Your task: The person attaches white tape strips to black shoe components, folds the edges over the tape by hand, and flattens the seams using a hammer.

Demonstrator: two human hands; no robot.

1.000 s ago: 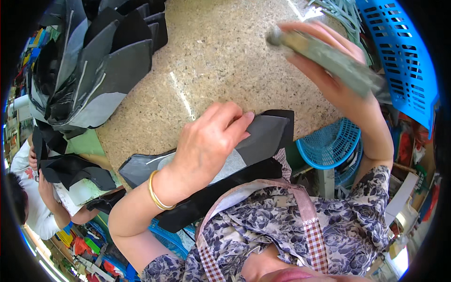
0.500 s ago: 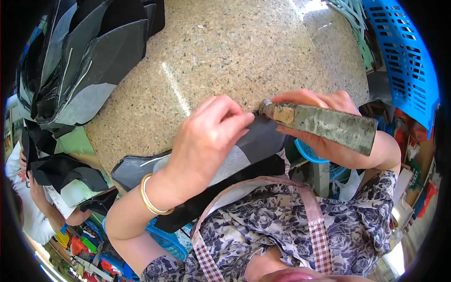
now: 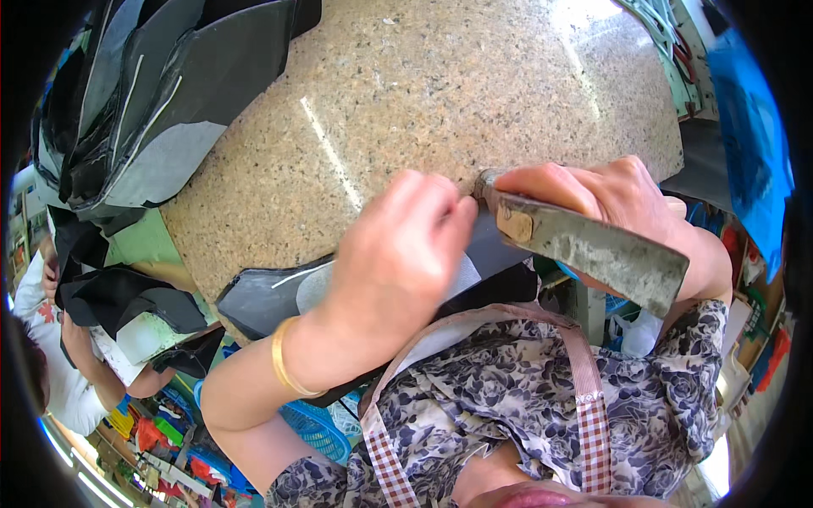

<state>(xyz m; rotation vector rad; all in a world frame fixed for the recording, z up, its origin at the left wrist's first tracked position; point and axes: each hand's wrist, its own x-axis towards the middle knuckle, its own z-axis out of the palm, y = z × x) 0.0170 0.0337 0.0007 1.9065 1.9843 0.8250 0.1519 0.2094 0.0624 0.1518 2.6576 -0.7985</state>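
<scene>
My right hand [image 3: 627,195] is closed around a hammer [image 3: 605,254], its worn metal head lying across the hand and the wooden handle end showing in the head. One end of the head comes down by the edge of a dark, flat, curved piece of sheet material [image 3: 262,300] at the near edge of the stone tabletop [image 3: 474,93]. The piece has a grey patch and a white line on it. Over it, close to the hammer, my left hand [image 3: 398,245] has its fingers curled together, blurred by motion; whatever is between them is hidden.
A stack of similar dark pieces [image 3: 195,76] rises at the far left. Beyond the left edge, another person's hands [image 3: 72,334] hold black material [image 3: 127,296]. A blue perforated basket [image 3: 745,144] stands at the right, pale cords [image 3: 648,21] at the far right, a blue basket [image 3: 313,427] below.
My left hand has moved slightly right and toward the hammer, its fingers more curled. The hammer has tilted a little, its free end lower. The whole view has shifted slightly.
</scene>
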